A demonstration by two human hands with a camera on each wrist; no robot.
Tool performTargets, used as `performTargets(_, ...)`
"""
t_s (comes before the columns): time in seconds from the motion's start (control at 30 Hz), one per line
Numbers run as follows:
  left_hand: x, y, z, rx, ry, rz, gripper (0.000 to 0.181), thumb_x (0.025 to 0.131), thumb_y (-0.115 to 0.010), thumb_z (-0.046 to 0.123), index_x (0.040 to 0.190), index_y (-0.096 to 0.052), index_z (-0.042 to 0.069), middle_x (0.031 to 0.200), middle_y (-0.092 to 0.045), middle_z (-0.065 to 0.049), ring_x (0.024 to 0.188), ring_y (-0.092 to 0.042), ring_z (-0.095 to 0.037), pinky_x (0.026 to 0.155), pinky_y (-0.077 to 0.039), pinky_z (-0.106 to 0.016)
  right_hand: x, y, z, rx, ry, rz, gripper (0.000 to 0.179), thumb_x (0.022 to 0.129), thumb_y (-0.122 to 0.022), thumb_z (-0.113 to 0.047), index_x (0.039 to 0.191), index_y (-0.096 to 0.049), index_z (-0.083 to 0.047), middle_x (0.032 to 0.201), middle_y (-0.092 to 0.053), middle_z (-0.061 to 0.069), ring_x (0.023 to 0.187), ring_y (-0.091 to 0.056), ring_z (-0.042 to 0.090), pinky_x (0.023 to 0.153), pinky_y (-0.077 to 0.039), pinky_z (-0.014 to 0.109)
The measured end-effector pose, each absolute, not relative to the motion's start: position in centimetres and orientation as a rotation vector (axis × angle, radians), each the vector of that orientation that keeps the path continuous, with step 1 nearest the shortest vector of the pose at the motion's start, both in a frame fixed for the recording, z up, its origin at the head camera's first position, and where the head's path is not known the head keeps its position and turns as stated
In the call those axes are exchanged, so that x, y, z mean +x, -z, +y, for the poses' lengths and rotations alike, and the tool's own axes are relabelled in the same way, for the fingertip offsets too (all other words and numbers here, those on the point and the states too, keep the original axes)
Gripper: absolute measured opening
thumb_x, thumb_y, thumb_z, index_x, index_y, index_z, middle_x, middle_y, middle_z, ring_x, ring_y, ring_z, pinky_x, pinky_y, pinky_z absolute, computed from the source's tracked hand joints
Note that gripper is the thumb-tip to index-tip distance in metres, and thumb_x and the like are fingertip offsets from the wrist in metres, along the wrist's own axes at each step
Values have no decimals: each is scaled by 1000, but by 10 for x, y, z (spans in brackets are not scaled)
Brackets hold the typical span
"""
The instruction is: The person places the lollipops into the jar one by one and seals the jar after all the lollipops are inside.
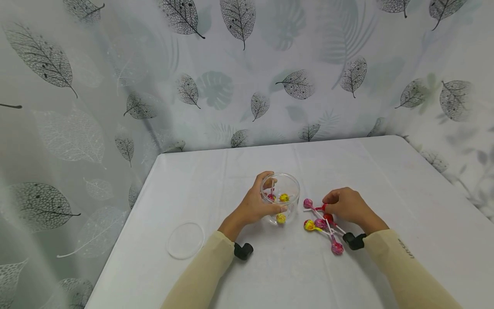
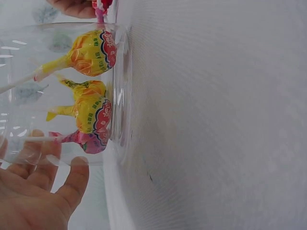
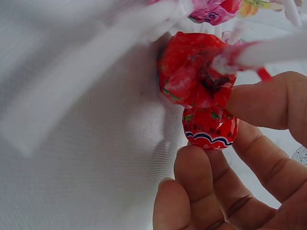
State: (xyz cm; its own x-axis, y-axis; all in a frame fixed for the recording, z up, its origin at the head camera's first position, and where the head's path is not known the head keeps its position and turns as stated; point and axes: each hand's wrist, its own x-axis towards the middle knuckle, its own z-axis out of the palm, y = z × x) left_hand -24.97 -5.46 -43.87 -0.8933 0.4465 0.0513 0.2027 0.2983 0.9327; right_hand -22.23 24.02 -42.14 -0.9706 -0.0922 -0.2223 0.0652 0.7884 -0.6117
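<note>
My left hand (image 1: 256, 204) grips a clear plastic jar (image 1: 295, 201) from its left side, with the thumb across the front. Inside, the left wrist view shows yellow-wrapped lollipops (image 2: 96, 52) and a pink lollipop (image 2: 95, 142) close to the base. At the pile's far side, my right hand (image 1: 347, 206) pinches a red lollipop (image 3: 211, 130) by its wrapped head between thumb and fingers. Another red lollipop (image 3: 187, 69) overlaps it in the right wrist view. Loosely heaped beside that hand are pink lollipops (image 1: 337, 248) and a yellow lollipop (image 1: 309, 225), their white sticks crossing.
A clear round lid (image 1: 185, 241) lies on the white-covered table (image 1: 285, 270), left of the left forearm. Leaf-patterned curtains (image 1: 262, 86) hang behind the table and along its sides. Each wrist wears a small black camera (image 1: 243, 251).
</note>
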Motion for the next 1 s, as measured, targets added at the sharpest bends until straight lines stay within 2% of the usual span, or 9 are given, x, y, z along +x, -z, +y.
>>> performTargets(0.33, -250, 439, -54, 593, -1634, 2356, 102, 81, -91, 26, 160, -27, 31, 160, -45, 1, 150, -39, -21, 120, -34, -56, -222, 420, 239, -11, 976, 2744, 25, 90, -76, -15, 112, -76, -3, 107, -73, 14, 100, -64, 33, 85, -59, 49)
performTargets(0.87, -249, 438, -55, 603, -1654, 2332, 99, 81, -90, 26, 158, -28, 36, 159, -46, 2, 149, -39, -19, 120, -33, -55, -217, 413, 234, -23, 1072, 2763, 22, 93, -76, -18, 110, -76, -4, 108, -71, 14, 100, -63, 32, 76, -59, 38)
performTargets(1.0, -249, 438, -55, 605, -1647, 2340, 101, 82, -90, 26, 160, -27, 33, 160, -45, 2, 150, -39, -19, 120, -33, -56, -216, 410, 233, -40, 1096, 2763, 22, 93, -74, -18, 111, -75, -4, 108, -71, 13, 98, -63, 29, 74, -57, 36)
